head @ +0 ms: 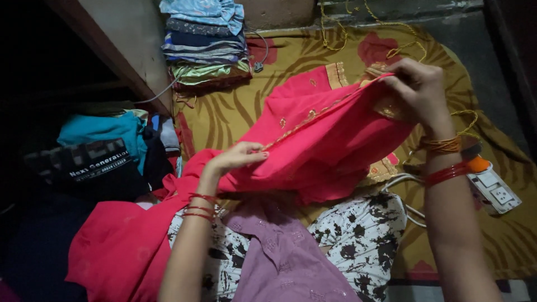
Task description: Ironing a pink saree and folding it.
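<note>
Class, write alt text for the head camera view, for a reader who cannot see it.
Two bare hands hold up a pink embroidered cloth with gold trim: the left hand pinches its edge, the right hand grips its far end. Below lies a mustard patterned sheet, with a stack of folded clothes behind.

A mustard-yellow sheet [235,112] with a brown leaf pattern and red flowers covers the floor or bed. At the top, a stack of folded clothes [206,42] rests on it beside a pale slanting board [131,45], perhaps the side of a shelf. Left of that the room is dark, with a heap of clothes [100,156] in shadow. A white power strip [495,190] lies at the right edge, and yellow cord [335,33] trails near the grey wall [391,8].
</note>
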